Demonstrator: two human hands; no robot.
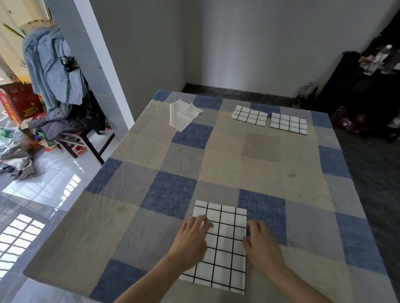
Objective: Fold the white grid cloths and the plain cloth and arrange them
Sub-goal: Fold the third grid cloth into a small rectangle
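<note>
A white grid cloth [223, 239], folded into a long rectangle, lies flat near the front of the table. My left hand [192, 240] rests palm down on its left side, fingers spread. At the cloth's right edge, my right hand [260, 244] has its fingers curled against the fabric. Two smaller folded grid cloths [250, 115] [288, 123] lie side by side at the far right of the table. The plain white cloth [184, 113] lies loosely crumpled at the far left.
The table carries a blue, grey and beige checked cover [217, 164]. A chair piled with clothes [64, 124] stands left of the table beside a white pillar [96, 53]. A dark shelf [373, 88] stands at the right.
</note>
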